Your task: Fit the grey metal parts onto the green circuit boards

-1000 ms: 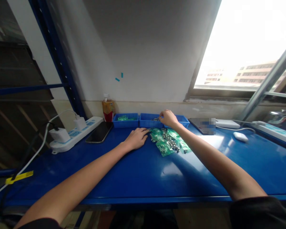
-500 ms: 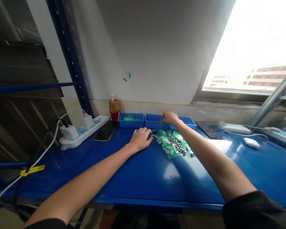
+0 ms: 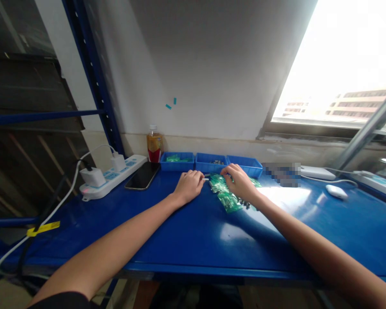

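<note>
My left hand [image 3: 189, 187] rests on the blue table, left of a loose pile. Its fingers are drawn together at a small pale metal-looking part [image 3: 206, 179], too small to name. My right hand [image 3: 240, 183] is over the pile, fingers curved and thumb slightly apart, with nothing visible between them. Under and beside it lie green clear packets [image 3: 229, 202] and small dark and silvery parts [image 3: 246, 205], partly covered by the hand. Behind stand a middle blue tray [image 3: 209, 166] holding a few small metallic pieces and a right blue tray [image 3: 248, 166].
A left blue tray [image 3: 177, 166] holds green packets. Beside it stand a drink bottle [image 3: 155, 146], a black phone [image 3: 143, 177] and a white power strip [image 3: 114, 177] with plugged-in chargers. Toward the right lie a white case [image 3: 336, 192] and a cable [image 3: 344, 182]. A wall closes the back.
My right hand has come back from the middle tray toward me, over the pile. The fingers of my left hand have drawn together at the small part.
</note>
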Demonstrator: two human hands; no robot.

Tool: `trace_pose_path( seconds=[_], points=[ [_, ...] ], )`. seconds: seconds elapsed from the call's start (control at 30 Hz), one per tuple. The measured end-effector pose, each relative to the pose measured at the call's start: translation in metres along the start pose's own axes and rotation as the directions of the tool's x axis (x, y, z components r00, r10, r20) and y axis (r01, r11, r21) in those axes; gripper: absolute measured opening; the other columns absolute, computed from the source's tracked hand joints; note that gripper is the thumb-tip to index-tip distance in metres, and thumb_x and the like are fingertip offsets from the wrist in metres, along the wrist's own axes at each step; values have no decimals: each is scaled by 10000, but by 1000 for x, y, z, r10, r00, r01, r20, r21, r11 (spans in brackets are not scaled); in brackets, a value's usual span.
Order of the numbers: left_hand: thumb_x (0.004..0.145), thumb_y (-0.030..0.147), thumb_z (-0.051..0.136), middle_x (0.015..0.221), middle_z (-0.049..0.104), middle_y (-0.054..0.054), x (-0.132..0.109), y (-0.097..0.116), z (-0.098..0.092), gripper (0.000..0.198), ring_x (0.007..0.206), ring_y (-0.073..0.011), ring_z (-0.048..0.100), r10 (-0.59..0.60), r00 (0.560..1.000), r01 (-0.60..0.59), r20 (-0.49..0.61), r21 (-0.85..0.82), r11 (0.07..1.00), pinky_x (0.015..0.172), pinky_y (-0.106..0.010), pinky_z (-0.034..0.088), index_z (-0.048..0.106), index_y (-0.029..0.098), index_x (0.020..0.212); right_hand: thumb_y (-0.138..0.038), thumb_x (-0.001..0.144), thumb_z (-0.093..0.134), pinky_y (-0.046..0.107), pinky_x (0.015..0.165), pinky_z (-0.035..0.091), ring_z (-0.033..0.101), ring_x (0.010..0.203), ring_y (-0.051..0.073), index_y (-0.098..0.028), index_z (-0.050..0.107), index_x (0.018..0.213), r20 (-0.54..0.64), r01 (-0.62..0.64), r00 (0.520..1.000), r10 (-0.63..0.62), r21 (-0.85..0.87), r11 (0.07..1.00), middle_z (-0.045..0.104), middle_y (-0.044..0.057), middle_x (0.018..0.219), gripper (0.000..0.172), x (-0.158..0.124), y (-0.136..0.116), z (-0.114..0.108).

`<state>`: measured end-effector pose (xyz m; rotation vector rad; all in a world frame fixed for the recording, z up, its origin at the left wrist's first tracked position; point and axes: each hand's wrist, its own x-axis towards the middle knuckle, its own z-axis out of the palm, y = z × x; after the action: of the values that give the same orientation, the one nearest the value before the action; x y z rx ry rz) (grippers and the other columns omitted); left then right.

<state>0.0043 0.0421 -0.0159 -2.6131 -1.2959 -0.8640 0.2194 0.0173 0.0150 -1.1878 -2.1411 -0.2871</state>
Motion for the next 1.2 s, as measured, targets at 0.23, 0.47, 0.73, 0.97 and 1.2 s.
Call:
trace_pose_path(
  seconds=[0.23, 0.47, 0.73, 0.97, 1.2],
  points=[
    [930, 306, 446, 941, 647, -50, -4, 7, -6, 181, 909, -207, 552, 100, 994, -105, -38, -150, 983, 794, -339, 418, 573, 176, 933, -58, 823, 391, 342, 755, 428, 507, 828, 216, -202, 507, 807, -69, 46, 997, -39, 106, 993, 567, 66, 850, 185, -25, -31, -4],
    [947, 288, 410, 966, 639, -55, -11, 22, -11, 191, 932, -199, 546, 224, 974, -224, -31, -266, 938, 837, -335, 434, 563, 175, 957, -156, 787, 551, 357, 799, 434, 531, 901, 224, -199, 502, 972, 22, 31, 999, -33, 117, 993, 584, 62, 941, 196, -29, -33, 8],
    [963, 290, 355, 964, 637, -59, -11, 25, -14, 246, 930, -195, 544, 218, 976, -213, -5, -229, 950, 833, -330, 429, 573, 180, 935, -255, 839, 566, 363, 793, 450, 541, 874, 219, -219, 568, 928, 10, 29, 999, -30, 106, 994, 581, 60, 915, 96, -28, -31, 6],
    [971, 300, 321, 936, 641, -57, -12, 26, -16, 287, 923, -193, 555, 201, 979, -196, 9, -198, 960, 818, -328, 424, 580, 184, 929, -274, 863, 550, 357, 792, 464, 552, 866, 212, -217, 595, 914, -7, 31, 999, -31, 126, 992, 578, 63, 895, 89, -28, -34, 4],
    [896, 283, 489, 1018, 629, -60, -14, 25, -15, 219, 963, -200, 562, 223, 974, -223, -28, -239, 945, 829, -327, 425, 522, 185, 1090, -296, 899, 506, 348, 773, 462, 545, 844, 202, -203, 618, 904, -5, 15, 1000, -14, 133, 991, 571, 63, 870, 145, -28, -33, 6]
  ],
)
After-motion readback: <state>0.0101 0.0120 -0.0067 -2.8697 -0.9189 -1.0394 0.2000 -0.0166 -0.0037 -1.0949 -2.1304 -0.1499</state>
